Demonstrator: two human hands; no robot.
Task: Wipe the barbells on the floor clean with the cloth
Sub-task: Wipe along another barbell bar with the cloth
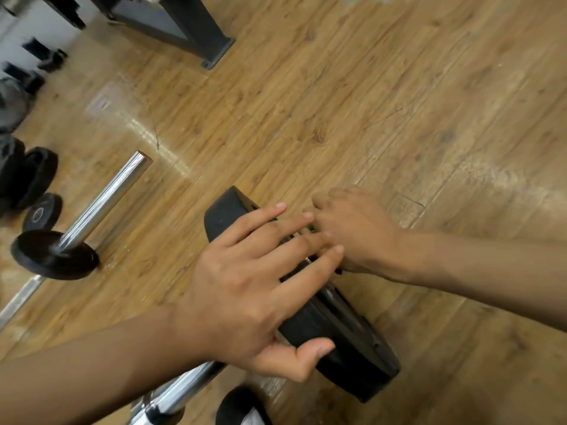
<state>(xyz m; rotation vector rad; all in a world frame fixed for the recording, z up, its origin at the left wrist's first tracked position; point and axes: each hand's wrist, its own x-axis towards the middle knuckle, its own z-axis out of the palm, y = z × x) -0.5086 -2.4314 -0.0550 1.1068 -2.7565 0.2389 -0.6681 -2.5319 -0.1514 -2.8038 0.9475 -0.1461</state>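
Diagonally, the black plate (352,348) runs centre to lower right; the left hand (242,289) lies spread across it, the right hand (356,237) curls behind it, hold hidden.

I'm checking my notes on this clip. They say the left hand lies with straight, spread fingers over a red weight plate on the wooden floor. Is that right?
Not quite: the weight plate is black, not red, as the head view shows. The rest holds: the left hand lies over it with straight, spread fingers, and the plate is on the wooden floor.
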